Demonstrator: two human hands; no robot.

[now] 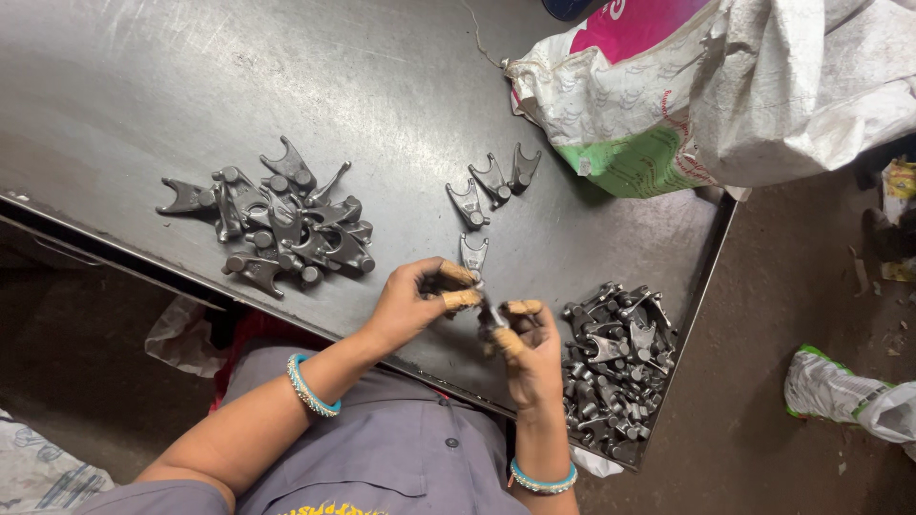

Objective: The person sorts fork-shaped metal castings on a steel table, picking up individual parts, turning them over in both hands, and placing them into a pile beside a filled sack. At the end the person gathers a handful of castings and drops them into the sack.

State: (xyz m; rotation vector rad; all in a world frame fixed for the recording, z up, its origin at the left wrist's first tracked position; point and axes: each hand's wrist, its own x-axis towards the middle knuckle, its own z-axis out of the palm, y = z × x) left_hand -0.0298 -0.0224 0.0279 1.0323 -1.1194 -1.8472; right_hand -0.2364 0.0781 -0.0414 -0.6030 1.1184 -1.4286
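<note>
- Two hands meet over the table [191,76] edge: left hand [412,300] and right hand [530,348] both pinch one small dark forked metal part [490,319].
- Fingertips [464,298] wear tan covers.
- Heaps of parts [286,224] lie on either side.

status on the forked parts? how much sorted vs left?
Looks partway. Likely done: a left pile of forked parts and three more set in a row mid-table. In hand: the left hand and right hand hold one part between them, another part lying just beyond. Probably left: the right pile at the table corner, about as big as the left one.
</note>
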